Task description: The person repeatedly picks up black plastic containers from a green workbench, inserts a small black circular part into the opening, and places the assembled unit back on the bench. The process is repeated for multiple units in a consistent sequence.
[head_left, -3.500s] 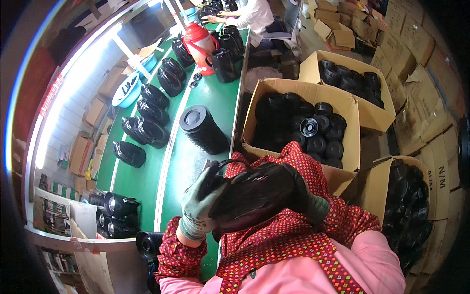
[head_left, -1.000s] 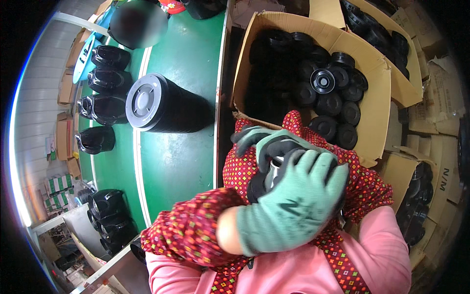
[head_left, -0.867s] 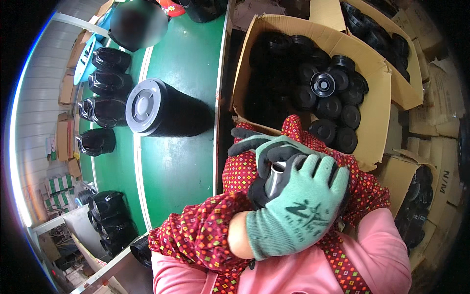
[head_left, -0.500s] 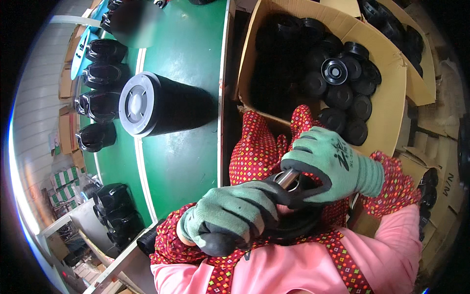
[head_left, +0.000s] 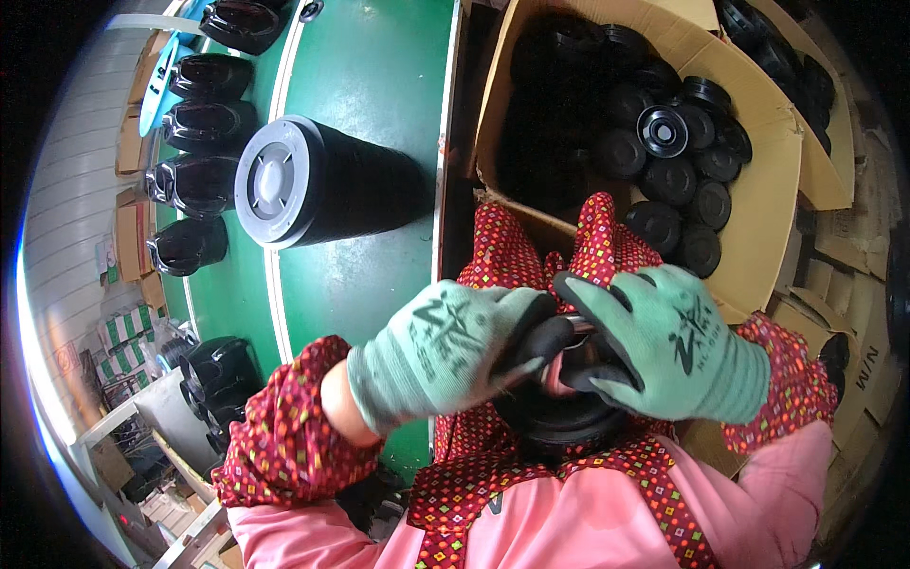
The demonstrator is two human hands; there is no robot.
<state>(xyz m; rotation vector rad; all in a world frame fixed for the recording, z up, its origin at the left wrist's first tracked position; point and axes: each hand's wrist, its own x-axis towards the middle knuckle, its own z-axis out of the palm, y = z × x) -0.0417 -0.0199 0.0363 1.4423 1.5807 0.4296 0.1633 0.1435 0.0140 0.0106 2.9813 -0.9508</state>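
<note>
Low in front of my body sits a black round plastic part, with shiny metal in its middle that my fingers partly cover. My left hand, in a green glove with black fingertips, is closed in a pinch over the part's centre; what lies between the fingers is hidden. Curled around the part's far right side is my right hand, gloved alike. Its thumb and fingers bend over the part, close to the left fingertips. A small metal piece glints between the two hands.
A cardboard box of black round parts stands beyond my right hand. On the green table at left are a black cylinder with a grey round top and a row of glossy black housings. More black pieces fill another box.
The black-handled tool with a metal shaft that my left hand gripped is no longer visible. That hand has turned and risen to the part's centre. My right hand shifted slightly right.
</note>
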